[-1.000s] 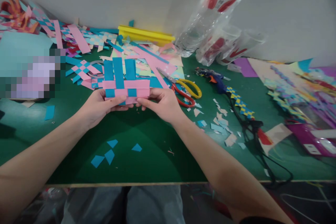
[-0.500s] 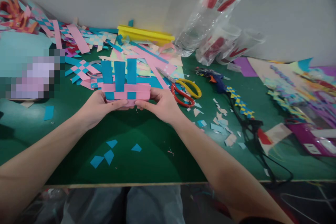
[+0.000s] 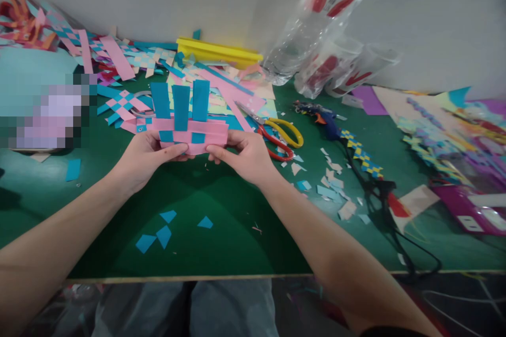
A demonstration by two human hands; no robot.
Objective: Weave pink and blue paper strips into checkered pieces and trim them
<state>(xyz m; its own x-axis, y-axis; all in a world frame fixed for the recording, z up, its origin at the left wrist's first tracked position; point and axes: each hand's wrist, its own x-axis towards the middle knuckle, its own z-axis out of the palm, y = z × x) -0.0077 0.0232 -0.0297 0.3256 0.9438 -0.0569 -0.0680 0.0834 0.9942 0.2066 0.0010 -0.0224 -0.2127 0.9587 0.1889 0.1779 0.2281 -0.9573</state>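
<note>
Between both hands is a piece of woven paper strips (image 3: 213, 129), pink bands running across with three blue strips sticking up from it. My left hand (image 3: 148, 155) grips its left end, thumb along the lower edge in front. On the right end my right hand (image 3: 241, 155) has the same kind of hold, with fingers tucked behind. The woven piece is held above the green table (image 3: 190, 253). Just right of my right hand lie scissors (image 3: 276, 139) with one red and one yellow handle.
Several blue scraps (image 3: 164, 237) lie near the front edge. A glue gun (image 3: 326, 121) with a black cord, paper snippets (image 3: 334, 187) and plastic cups (image 3: 328, 66) are on the right. Paper strips (image 3: 118, 58) and a yellow holder (image 3: 219, 51) stand along the back.
The woven piece has tilted and risen slightly, so its blue strips reach higher and spread a little. Both hands keep their grip, with the fingers shifted slightly.
</note>
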